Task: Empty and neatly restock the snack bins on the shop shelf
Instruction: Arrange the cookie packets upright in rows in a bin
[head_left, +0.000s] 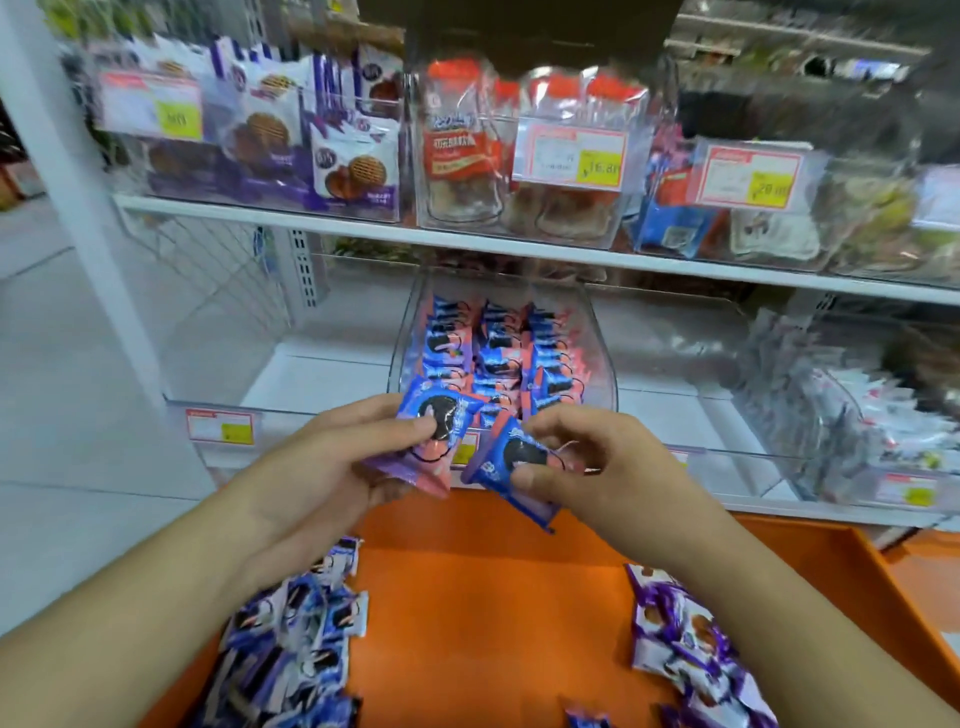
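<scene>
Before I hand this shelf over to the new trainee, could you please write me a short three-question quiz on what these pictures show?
1. True or false: the left hand and the right hand each hold a blue and pink cookie packet.
2. Where do the packets already restocked stand? A) in the clear bin on the lower shelf B) in the orange tray C) on the floor
3. Fill in: the loose packets in the orange tray lie in piles at its left and ____ sides.

Key: 1 true. 2 A. 3 right.
</scene>
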